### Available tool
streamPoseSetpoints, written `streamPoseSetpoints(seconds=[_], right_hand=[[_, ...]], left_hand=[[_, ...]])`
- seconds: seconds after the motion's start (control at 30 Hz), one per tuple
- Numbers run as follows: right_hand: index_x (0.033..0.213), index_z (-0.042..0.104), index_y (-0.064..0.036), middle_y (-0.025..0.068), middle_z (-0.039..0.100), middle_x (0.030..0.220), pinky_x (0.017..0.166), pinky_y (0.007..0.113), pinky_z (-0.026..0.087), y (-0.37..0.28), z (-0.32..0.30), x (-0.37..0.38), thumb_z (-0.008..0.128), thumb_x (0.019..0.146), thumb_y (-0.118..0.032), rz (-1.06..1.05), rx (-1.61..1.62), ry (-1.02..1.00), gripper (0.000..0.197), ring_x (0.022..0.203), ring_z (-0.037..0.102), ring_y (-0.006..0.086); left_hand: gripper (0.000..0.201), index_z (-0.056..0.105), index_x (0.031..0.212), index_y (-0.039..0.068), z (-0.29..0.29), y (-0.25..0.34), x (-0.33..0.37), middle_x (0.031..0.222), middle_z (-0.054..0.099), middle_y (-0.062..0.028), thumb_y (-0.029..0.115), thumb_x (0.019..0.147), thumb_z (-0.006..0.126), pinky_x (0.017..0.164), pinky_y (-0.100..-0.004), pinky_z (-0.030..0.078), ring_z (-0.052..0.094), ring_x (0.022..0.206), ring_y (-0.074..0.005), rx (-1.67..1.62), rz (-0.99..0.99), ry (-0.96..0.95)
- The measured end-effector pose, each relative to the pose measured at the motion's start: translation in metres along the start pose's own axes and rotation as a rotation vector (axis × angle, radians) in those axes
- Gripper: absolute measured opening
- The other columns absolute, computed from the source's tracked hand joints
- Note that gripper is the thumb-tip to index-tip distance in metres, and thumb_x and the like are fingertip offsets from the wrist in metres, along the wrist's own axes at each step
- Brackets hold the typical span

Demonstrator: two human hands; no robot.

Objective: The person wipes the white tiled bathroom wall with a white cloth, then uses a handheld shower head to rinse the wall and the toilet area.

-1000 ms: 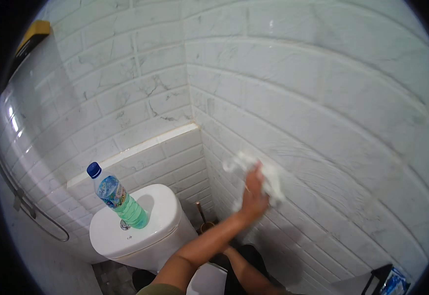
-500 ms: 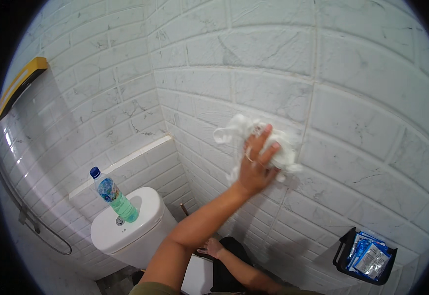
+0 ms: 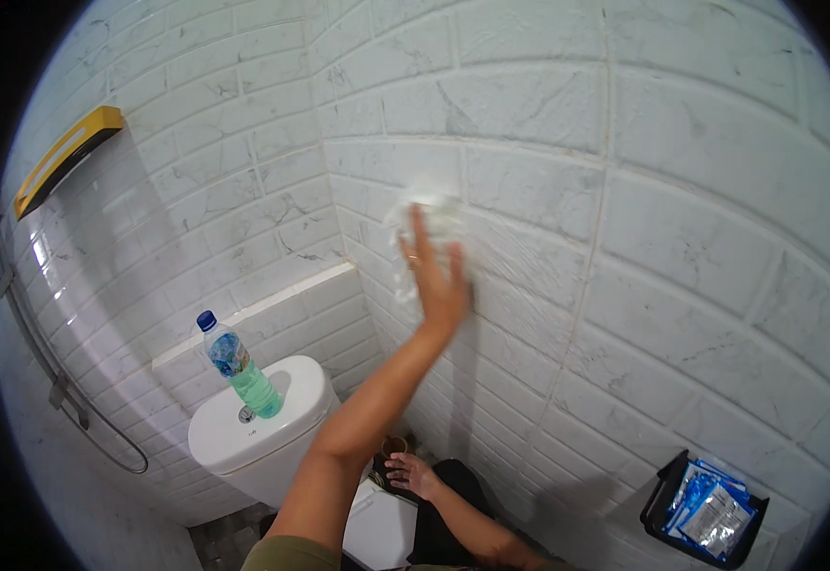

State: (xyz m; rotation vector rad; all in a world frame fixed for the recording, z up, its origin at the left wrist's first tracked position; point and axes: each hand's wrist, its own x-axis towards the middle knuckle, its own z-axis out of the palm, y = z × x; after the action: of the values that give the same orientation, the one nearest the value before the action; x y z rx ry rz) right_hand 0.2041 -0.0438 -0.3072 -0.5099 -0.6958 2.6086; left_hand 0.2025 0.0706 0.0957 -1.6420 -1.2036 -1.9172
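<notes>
Olive-grn slv (image 3: 291,554), blk trsrs (image 3: 436,535), thin ring (image 3: 413,258).

On my L I've a plastic btl (image 3: 229,355) w/ blue cap (image 3: 206,321) + greenish liquid (image 3: 257,392), standing on the toilet tank lid (image 3: 220,441), nr the flush btn (image 3: 246,415). White-topped ledge (image 3: 267,309) runs behind tank. Up top L I see a yellow/blk thing (image 3: 70,160), type unclear; below it, grey shower bar + hose (image 3: 32,333). Low on my R: blk bskt (image 3: 657,509) w/ blue + silver pkts (image 3: 716,517).

Two hands (image 3: 441,295) (image 3: 415,476), one cloth (image 3: 441,217), one bottle (image 3: 245,375)
</notes>
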Motion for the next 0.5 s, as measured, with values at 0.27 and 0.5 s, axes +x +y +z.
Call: streamPoseSetpoints(seconds=[0.27, 0.5], right_hand=[[0.113, 0.058, -0.0141, 0.0050, 0.062, 0.113, 0.088, 0.041, 0.046, -0.006, 0.001, 0.013, 0.061, 0.088, -0.040, 0.066, -0.071, 0.169, 0.036, 0.099, 0.059, 0.0234], [0.113, 0.057, -0.0131, 0.0049, 0.063, 0.108, 0.085, 0.040, 0.046, -0.002, 0.005, 0.038, 0.059, 0.087, -0.043, 0.136, -0.121, 0.225, 0.040, 0.094, 0.059, 0.0207]], left_hand=[[0.070, 0.015, 0.148, 0.005, 0.016, -0.040, 0.052, 0.150, 0.024, -0.0210, 0.044, 0.097, 0.043, 0.112, -0.0465, 0.022, 0.023, 0.139, -0.0358, -0.152, 0.351, 0.091], [0.068, 0.015, 0.148, 0.002, -0.018, -0.214, 0.028, 0.150, 0.022, -0.0244, 0.035, 0.097, 0.047, 0.113, -0.0372, 0.018, 0.026, 0.138, -0.0350, -0.161, -0.491, 0.293]])
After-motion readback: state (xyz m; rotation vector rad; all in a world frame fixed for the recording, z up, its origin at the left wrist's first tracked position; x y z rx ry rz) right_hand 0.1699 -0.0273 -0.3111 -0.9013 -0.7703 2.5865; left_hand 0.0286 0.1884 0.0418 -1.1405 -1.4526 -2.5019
